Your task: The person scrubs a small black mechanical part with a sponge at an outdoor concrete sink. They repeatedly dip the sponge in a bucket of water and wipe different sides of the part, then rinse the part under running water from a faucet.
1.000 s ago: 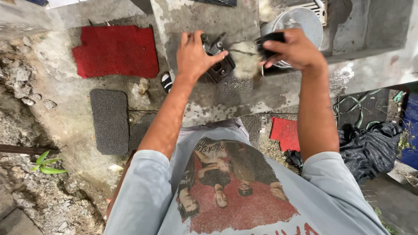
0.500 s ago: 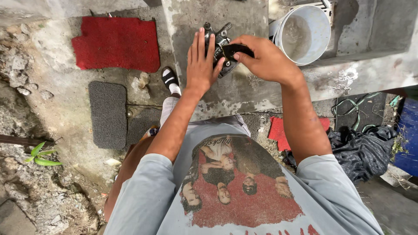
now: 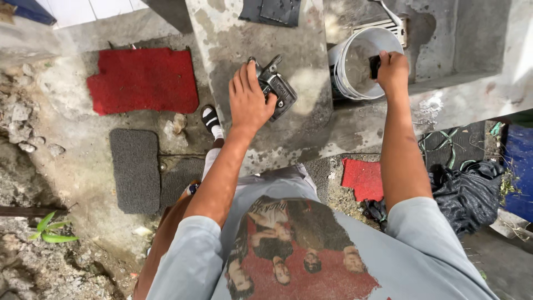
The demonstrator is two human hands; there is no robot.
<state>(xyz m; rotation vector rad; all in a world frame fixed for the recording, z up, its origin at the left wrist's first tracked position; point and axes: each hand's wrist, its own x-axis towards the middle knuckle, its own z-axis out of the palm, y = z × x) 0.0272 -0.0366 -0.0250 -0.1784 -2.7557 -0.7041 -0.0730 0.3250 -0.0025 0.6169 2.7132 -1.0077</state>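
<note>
My left hand (image 3: pixel 248 101) rests on a dark metal part (image 3: pixel 276 88) that lies on the grey concrete ledge (image 3: pixel 288 33), fingers wrapped over its left side. My right hand (image 3: pixel 392 69) is stretched out over the rim of a white bucket (image 3: pixel 355 66) and grips a small dark object (image 3: pixel 375 65), partly hidden by the fingers. The bucket holds murky water. My grey printed shirt fills the lower middle of the view.
A red mat (image 3: pixel 141 80) and a grey mat (image 3: pixel 135 169) lie on the ground at left, a smaller red piece (image 3: pixel 363 179) at right. A black plastic bag (image 3: pixel 469 191) sits lower right. A dark flat piece (image 3: pixel 272 11) lies at the ledge's far end. Rubble borders the left edge.
My right hand has moved away from the metal part, right and outward to the bucket, carrying the small dark object. My left hand has stayed on the metal part.
</note>
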